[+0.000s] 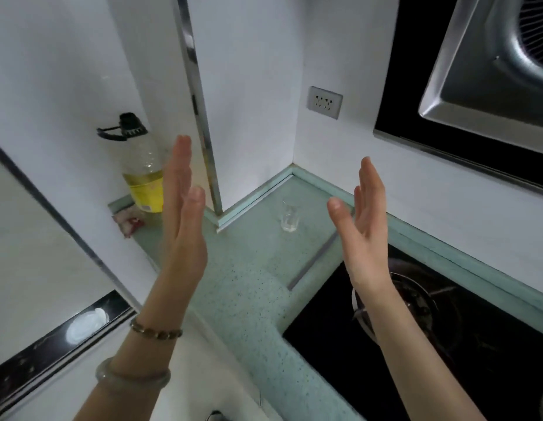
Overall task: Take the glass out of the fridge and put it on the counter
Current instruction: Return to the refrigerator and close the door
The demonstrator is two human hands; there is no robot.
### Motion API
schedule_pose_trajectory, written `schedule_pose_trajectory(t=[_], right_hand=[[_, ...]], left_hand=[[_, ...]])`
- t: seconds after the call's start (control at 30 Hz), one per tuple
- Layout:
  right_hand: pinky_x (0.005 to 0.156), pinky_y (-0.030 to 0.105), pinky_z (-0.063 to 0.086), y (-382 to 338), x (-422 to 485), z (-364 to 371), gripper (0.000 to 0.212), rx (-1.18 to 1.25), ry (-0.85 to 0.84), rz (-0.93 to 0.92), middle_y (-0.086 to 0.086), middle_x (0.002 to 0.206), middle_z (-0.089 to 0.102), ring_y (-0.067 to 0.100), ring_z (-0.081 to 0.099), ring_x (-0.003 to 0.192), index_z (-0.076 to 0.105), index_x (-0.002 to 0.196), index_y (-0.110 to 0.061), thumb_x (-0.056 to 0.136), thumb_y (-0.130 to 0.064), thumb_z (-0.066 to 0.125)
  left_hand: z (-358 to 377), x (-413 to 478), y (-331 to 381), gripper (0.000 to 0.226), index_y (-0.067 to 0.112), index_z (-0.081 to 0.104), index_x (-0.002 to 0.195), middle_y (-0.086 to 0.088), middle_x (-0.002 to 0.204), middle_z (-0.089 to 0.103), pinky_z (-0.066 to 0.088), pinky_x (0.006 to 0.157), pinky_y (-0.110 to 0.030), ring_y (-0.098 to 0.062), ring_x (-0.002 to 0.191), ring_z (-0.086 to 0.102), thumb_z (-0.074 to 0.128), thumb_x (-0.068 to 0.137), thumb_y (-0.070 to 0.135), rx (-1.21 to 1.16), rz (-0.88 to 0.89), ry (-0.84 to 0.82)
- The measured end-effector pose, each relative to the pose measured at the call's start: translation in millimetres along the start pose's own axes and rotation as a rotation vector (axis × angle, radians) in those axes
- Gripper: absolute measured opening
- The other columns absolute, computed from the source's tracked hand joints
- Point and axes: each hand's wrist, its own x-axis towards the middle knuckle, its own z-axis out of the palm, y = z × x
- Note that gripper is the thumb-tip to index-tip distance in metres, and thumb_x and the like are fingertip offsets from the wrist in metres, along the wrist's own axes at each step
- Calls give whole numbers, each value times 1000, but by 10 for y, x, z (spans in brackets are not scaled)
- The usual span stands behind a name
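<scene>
A small clear glass (290, 215) stands upright on the pale green speckled counter (249, 287), near the back corner of the wall. My left hand (183, 214) is raised flat, palm facing right, left of the glass and holding nothing. My right hand (363, 226) is raised the same way, palm facing left, to the right of the glass and empty. Both hands hover above the counter with the glass between and beyond them, untouched. The white fridge (36, 238) fills the left side, its door shut.
A large oil bottle (142, 174) with a yellow label and black cap stands at the counter's back left, a crumpled packet (127, 221) beside it. A black gas hob (431, 329) lies at the right under a steel range hood (492, 62). A wall socket (325, 102) sits above the corner.
</scene>
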Motion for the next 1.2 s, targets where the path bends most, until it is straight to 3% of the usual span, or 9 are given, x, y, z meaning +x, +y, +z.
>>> schedule_pose_trajectory(t=[0.2, 0.37, 0.57, 0.67, 0.73, 0.83, 0.97, 1.13, 1.2], right_hand=[[105, 6, 23, -345, -399, -4, 81, 50, -48, -32, -16, 157, 23, -3, 19, 142, 22, 151, -26, 85, -55, 60], [103, 4, 24, -641, -818, 19, 83, 81, -92, -47, -17, 156, 25, -4, 20, 141, 24, 150, -27, 83, -60, 60], [103, 6, 28, -1160, -1455, 43, 75, 136, -106, -85, -12, 156, 28, -4, 25, 139, 29, 148, -23, 85, -50, 61], [113, 23, 28, -1458, -1837, 1, 67, 138, -132, -103, -7, 153, 34, 0, 30, 138, 32, 146, -18, 89, -35, 61], [115, 33, 30, -1655, -2061, -61, 63, 125, -158, -115, -3, 150, 38, 4, 35, 137, 34, 145, -15, 89, -28, 60], [113, 39, 34, -1894, -2327, -186, 55, 130, -189, -110, 0, 146, 43, 7, 41, 133, 38, 142, -13, 92, -19, 61], [111, 39, 36, -2133, -2541, -318, 51, 129, -184, -109, -1, 143, 46, 4, 44, 129, 42, 140, -14, 93, -17, 61], [108, 35, 40, -2297, -2615, -311, 48, 137, -195, -145, -1, 141, 48, 5, 47, 127, 44, 138, -13, 93, -16, 61], [107, 32, 41, -2335, -2615, -266, 46, 165, -217, -161, 0, 140, 49, 5, 47, 126, 45, 137, -12, 93, -15, 61]], left_hand=[[-169, -450, 599, 62, 7, 18, 151, -10, 159, 25, 20, 119, -27, -15, 149, 24, 30, 97, 34, 30, -9, 72], [-337, -926, 1010, 62, 17, 22, 150, 2, 159, 27, 27, 118, -30, -7, 148, 25, 36, 97, 48, 42, -43, 146], [-571, -1533, 1727, 60, 9, 26, 147, -2, 152, 35, 28, 108, -11, 1, 141, 35, 36, 95, 37, 71, -13, 182], [-669, -1886, 2123, 63, 7, 27, 148, -9, 155, 33, 30, 112, -17, -12, 145, 32, 39, 94, 37, 118, -1, 215], [-716, -2108, 2379, 59, 9, 28, 148, -10, 155, 34, 30, 118, -33, -18, 145, 33, 41, 96, 34, 139, 7, 228], [-759, -2371, 2729, 53, 19, 32, 144, -2, 151, 40, 30, 118, -44, -12, 141, 39, 44, 95, 36, 184, 18, 238], [-768, -2522, 3071, 55, 18, 35, 144, 0, 147, 44, 33, 116, -46, -9, 136, 44, 45, 94, 40, 251, 22, 237], [-866, -2602, 3325, 59, 12, 35, 146, -8, 149, 43, 36, 110, -58, -25, 137, 43, 46, 94, 39, 302, 13, 258], [-932, -2654, 3400, 59, 10, 35, 146, -9, 148, 44, 34, 114, -53, -22, 138, 42, 46, 95, 38, 326, 22, 293]])
